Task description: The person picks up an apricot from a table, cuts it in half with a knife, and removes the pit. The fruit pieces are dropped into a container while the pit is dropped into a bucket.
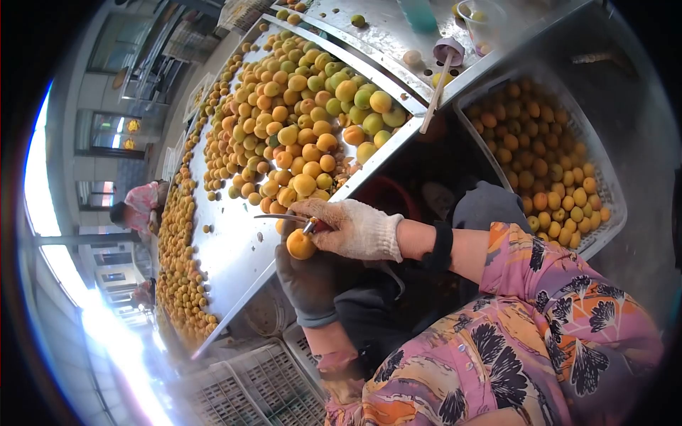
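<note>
My right hand (348, 231), in a soiled white knit glove with a dark band at the wrist, is closed around a small knife (280, 216). The knife has a thin curved blade and a reddish handle mostly hidden in the palm. Just below it, my left hand (307, 284), in a grey glove, holds a yellow-orange apricot (300, 244) against the knife side. Some left fingers are hidden behind the apricot and the right hand. Beyond both hands, a large heap of apricots (284, 128), green to orange, lies on a metal table (231, 245).
A crate (618, 206) full of apricots stands at right. Near my legs is a grey slatted crate (234, 387). A purple cup (449, 51) with a stick and a clear plastic cup (483, 18) sit on the upper table. Another person (142, 202) is at the table's far side.
</note>
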Demonstrator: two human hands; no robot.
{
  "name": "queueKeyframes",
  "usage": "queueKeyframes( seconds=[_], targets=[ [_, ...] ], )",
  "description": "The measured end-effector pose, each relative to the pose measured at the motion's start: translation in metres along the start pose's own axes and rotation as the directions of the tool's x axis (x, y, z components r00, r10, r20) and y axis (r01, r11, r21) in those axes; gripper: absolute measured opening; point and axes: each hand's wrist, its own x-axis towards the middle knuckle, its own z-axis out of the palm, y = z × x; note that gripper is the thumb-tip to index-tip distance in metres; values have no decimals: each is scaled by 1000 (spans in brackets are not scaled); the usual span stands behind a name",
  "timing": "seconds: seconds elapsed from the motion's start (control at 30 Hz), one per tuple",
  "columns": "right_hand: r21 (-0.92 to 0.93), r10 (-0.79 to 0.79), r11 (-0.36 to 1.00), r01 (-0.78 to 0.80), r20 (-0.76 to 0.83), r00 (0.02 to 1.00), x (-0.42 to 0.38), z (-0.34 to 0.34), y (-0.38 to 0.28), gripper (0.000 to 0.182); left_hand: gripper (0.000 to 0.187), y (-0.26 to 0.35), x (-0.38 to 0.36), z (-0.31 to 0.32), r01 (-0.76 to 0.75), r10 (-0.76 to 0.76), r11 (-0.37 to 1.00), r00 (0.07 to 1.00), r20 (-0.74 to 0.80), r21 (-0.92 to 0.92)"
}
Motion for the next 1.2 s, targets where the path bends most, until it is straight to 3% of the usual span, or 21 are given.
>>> queueKeyframes(
  seconds=[0.03,0.07,0.2,0.3,0.5,0.57,0.6,0.67,0.8,0.87,1.0,1.07,1.1,1.13,1.17,1.2],
  targets=[
    [-55,17,998,-18,-14,1000,-3,0,-2,55,37,-4,0,7,-31,50,991,987,-152,129],
    [-113,30,993,-33,-30,999,-5,1,-2,59,42,-6,-1,7,-40,72,969,990,-121,245],
    [-192,22,981,-26,-21,1000,-11,2,-5,60,44,-9,5,-5,9,22,977,989,-144,211],
    [-280,79,956,-84,-27,996,-14,-8,-10,44,52,-17,10,1,13,17,973,992,-128,232],
    [-328,103,939,-105,-24,994,-11,-4,-6,44,50,-16,23,0,-60,127,931,978,-165,360],
    [-357,63,930,-86,-78,995,-12,-2,1,61,46,-17,24,3,-98,216,779,969,-119,620],
    [-367,66,926,-87,-69,995,-13,-2,5,61,46,-19,25,5,-101,220,786,968,-123,610],
    [-364,-4,930,-57,-162,987,-17,-3,12,62,44,-27,27,6,-156,352,558,934,-63,815],
    [-393,10,912,-116,-261,965,-32,-15,22,62,42,-53,33,8,-172,367,492,930,-24,853],
    [-306,258,896,-321,-230,938,-30,-17,13,62,39,-51,39,10,-133,323,436,946,-17,890],
    [-208,162,951,-230,-299,940,-42,-16,40,56,33,-59,38,22,-208,284,459,955,79,864],
    [57,50,998,-36,-266,963,-41,-9,63,43,27,-57,33,16,-234,255,403,957,137,885],
    [76,64,996,-45,-264,962,-37,-12,41,43,27,-51,34,7,-216,247,396,961,124,893],
    [407,351,860,-310,-28,936,-45,-26,13,37,26,-50,30,4,-282,221,292,950,222,914],
    [608,516,555,-568,284,808,-49,-39,-16,32,25,-48,26,3,-346,183,184,932,313,920],
    [596,599,445,-668,356,717,-52,-46,-29,28,25,-47,20,3,-355,195,181,927,321,917]
  ],
)
